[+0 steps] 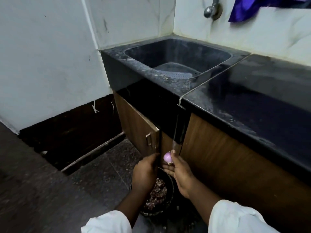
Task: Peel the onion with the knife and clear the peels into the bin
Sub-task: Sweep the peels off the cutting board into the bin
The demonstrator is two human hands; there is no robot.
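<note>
Below, your two hands meet over the bin (170, 185), a dark round container on the floor in front of the wooden cabinet (218, 157). Your right hand (180, 172) pinches the onion (167, 157) between thumb and fingertips; the onion shows a pale purple, glossy surface with a small scrap of dry skin at its lower end. Your left hand (145, 172) is curled closed around something dark and narrow that rises from the fist, probably the knife (160, 148), though motion blur and the dark cabinet gap behind it make this uncertain. The onion sits just beside that dark upright shape, level with your left thumb, and directly above the far rim of the bin.

Inside the bin lies a heap of reddish-brown peels (157, 194), partly hidden by your left wrist. White sleeves (235, 219) cover both forearms at the lower edge of the view.

Above the cabinet runs a dark stone countertop (252, 106), and to its left a dark sink (178, 54) is set into the corner. A perforated grey tray (175, 73) rests in the sink basin. A metal tap (212, 9) projects from the white tiled wall (50, 56) over the sink, and a purple cloth (252, 5) hangs at the upper right. One cabinet door, with a metal handle (149, 139), stands slightly ajar behind your hands.
</note>
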